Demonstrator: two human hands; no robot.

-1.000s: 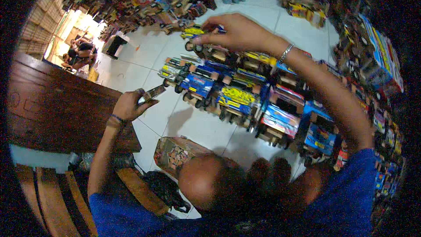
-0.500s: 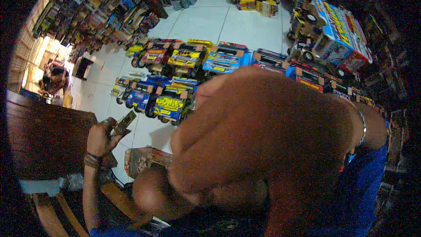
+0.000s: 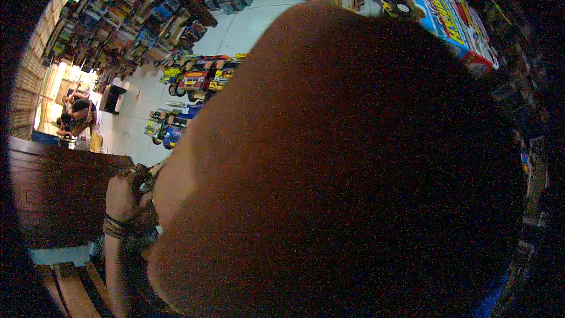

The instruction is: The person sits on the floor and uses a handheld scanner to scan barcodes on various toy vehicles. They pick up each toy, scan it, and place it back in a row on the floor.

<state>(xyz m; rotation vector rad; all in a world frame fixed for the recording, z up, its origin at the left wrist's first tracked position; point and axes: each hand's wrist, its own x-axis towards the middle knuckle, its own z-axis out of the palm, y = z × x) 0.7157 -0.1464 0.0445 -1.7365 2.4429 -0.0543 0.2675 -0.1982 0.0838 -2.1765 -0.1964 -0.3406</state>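
Note:
My right hand [image 3: 329, 159] is very close to the view and covers most of it as a dark, blurred shape. Its fingers cannot be made out, nor whether anything is in them. At the left, my left hand [image 3: 126, 194], with dark bands round the wrist, is raised with its fingers curled. A small flat rectangular thing was plain in its grip a moment ago; now the right hand hides most of that hand's front. Beyond the hands, toy trucks [image 3: 197, 78] in bright colours stand in rows on the white tiled floor [image 3: 147, 91], largely covered.
A dark brown wooden piece of furniture [image 3: 70, 194] stands beside my left hand, with wooden slats [image 3: 76, 294] below. Many toy vehicles [image 3: 126, 35] are stacked at the far left. A large blue toy truck [image 3: 438, 12] sits far right. Another person [image 3: 79, 113] bends in the bright background.
My right hand has come up much closer to the view and now hides most of the toy trucks. My left hand has shifted slightly left, its held thing now mostly hidden.

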